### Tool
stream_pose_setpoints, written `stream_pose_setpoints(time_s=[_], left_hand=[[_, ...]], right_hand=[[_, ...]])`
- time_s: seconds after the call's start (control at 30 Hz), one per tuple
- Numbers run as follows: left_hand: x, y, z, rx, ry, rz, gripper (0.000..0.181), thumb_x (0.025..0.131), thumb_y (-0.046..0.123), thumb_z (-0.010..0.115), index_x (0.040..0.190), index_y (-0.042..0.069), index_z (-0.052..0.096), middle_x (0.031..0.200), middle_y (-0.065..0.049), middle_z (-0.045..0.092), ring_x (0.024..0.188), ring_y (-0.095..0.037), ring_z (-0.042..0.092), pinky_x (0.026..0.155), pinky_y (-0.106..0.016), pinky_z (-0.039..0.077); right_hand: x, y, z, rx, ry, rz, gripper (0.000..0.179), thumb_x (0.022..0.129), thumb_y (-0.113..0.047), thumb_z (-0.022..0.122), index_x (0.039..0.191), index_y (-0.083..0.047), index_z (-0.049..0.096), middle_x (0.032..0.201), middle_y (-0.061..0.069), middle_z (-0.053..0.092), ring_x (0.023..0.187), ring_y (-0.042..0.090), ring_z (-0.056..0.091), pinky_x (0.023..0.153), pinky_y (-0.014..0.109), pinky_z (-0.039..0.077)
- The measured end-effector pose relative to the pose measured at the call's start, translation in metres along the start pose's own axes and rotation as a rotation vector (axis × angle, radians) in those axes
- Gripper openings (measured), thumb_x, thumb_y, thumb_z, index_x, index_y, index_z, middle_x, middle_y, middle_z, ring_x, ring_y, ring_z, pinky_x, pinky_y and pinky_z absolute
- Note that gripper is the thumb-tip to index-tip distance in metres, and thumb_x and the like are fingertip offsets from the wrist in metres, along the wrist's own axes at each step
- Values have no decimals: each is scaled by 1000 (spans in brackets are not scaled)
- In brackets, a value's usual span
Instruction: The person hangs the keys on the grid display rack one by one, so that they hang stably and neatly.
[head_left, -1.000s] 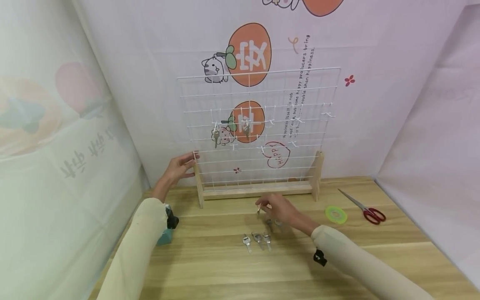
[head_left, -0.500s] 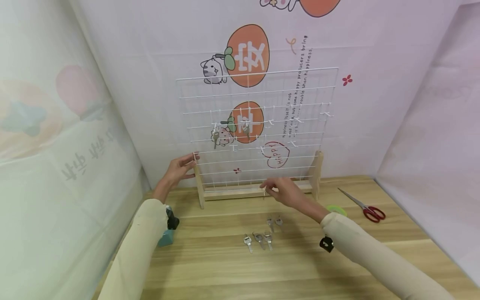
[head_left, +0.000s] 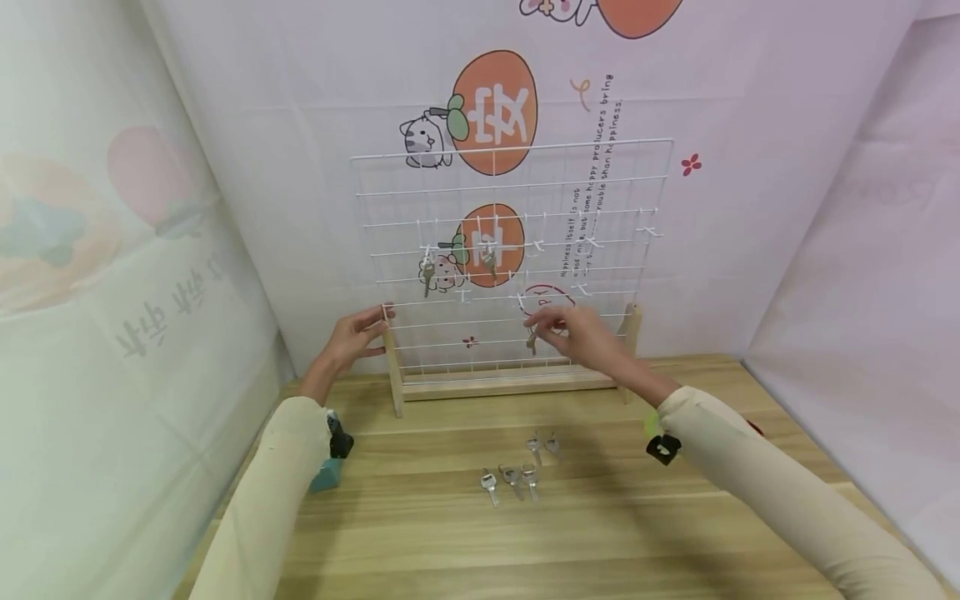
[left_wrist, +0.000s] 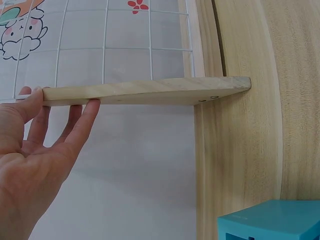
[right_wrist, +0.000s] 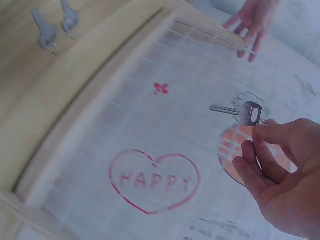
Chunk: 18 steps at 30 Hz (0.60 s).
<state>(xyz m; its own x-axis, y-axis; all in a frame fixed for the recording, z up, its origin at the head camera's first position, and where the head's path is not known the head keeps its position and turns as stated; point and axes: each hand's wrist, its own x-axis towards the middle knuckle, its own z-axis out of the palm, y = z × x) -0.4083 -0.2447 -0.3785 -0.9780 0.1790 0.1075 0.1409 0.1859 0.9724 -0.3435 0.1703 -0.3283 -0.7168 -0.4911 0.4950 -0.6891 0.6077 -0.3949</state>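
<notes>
My right hand pinches a silver key between thumb and fingertips, in front of the lower part of a white wire grid rack. The key's blade points away from the fingers in the right wrist view. At the rack's left end, my left hand holds the upper end of a wooden upright, thumb on one side and fingers on the other. Two keys hang from hooks on the grid, a left key and another key. Several loose keys lie on the table.
More white hooks hang on the grid without keys. A teal box stands on the table at the left. My right sleeve mostly hides a yellow-green disc and red-handled scissors. A printed cloth backs the rack.
My right hand has risen from above the loose keys to the grid, carrying the key with it. The left hand keeps its hold on the upright.
</notes>
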Motion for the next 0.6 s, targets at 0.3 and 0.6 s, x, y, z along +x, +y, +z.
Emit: stream_pose_setpoints(time_s=[0.3, 0.6], left_hand=[[-2, 1, -1, 27, -10, 9, 47, 110, 12, 52, 157, 9, 46, 159, -14, 47, 149, -35, 39, 107, -59, 50], [0, 0, -2, 17, -5, 1, 46, 110, 13, 53, 156, 9, 48, 159, -14, 47, 147, -35, 42, 106, -59, 52]], right_hand=[[25, -15, -44, 31, 92, 8, 20, 97, 3, 69, 114, -2, 77, 108, 16, 77, 99, 30, 75, 91, 43, 63], [43, -25, -66, 15, 209, -2, 20, 97, 1, 70, 116, -1, 76, 107, 17, 77, 97, 32, 76, 89, 44, 63]])
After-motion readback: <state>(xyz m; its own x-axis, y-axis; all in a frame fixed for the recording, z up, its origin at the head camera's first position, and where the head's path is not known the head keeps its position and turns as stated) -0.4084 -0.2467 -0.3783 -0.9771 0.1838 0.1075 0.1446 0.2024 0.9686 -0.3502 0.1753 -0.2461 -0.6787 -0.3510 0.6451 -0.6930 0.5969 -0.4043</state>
